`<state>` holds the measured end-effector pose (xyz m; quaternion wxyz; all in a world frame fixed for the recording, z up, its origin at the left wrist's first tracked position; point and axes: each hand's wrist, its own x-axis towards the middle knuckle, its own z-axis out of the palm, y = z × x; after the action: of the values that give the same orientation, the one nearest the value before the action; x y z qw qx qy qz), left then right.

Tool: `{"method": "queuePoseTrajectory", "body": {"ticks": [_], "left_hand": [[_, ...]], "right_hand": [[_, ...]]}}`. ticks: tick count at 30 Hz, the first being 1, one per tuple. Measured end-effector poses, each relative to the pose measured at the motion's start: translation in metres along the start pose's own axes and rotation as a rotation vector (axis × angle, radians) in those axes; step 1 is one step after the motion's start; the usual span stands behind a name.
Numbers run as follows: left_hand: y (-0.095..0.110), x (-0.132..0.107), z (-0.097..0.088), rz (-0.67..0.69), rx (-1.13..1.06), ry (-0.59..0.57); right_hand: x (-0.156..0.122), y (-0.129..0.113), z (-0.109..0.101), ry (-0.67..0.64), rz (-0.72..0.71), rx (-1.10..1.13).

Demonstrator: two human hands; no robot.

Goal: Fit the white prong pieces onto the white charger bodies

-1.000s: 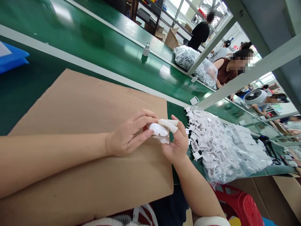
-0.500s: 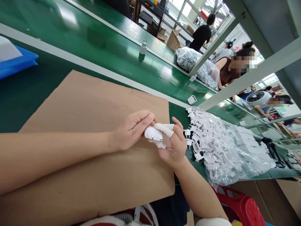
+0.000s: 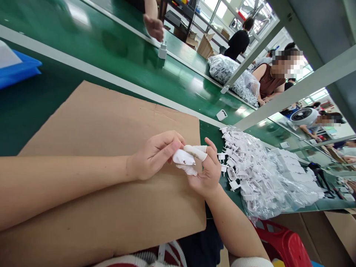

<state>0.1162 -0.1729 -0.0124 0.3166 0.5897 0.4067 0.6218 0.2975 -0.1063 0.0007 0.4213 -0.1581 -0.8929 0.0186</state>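
Both my hands meet over the brown cardboard sheet (image 3: 105,148) and grip one small white plastic charger shell (image 3: 183,158). My left hand (image 3: 154,154) pinches it from the left with thumb and fingers. My right hand (image 3: 207,168) holds it from the right; its index finger and another fingertip wear white finger cots. A heap of white plug parts on clear plastic (image 3: 258,174) lies just to the right of my right hand.
A white charger (image 3: 162,51) stands on the green conveyor belt (image 3: 125,52), with another person's hand (image 3: 154,26) right above it. A small white part (image 3: 221,115) lies on the belt. A blue tray (image 3: 16,66) is at left, a red stool (image 3: 283,244) at lower right. Other people work along the line.
The charger on the belt has travelled left and another person's hand has come down over it. My hands keep hold of the white shell, barely moving.
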Motion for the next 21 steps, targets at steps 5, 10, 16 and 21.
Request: {"method": "queuePoseTrajectory", "body": {"ticks": [5,10,16,21], "left_hand": [[0.004,0.002,-0.001,-0.137,-0.014,-0.096],[0.003,0.002,0.001,-0.368,-0.181,-0.145],[0.000,0.003,0.002,-0.417,-0.274,-0.178],[-0.014,0.007,0.003,-0.552,-0.393,-0.155]], "right_hand": [[0.002,-0.002,0.000,0.018,0.043,0.137],[0.002,-0.003,0.002,-0.014,0.159,0.236],[0.003,-0.003,0.002,-0.022,0.197,0.254],[0.001,0.006,0.001,0.007,0.244,0.294]]}}
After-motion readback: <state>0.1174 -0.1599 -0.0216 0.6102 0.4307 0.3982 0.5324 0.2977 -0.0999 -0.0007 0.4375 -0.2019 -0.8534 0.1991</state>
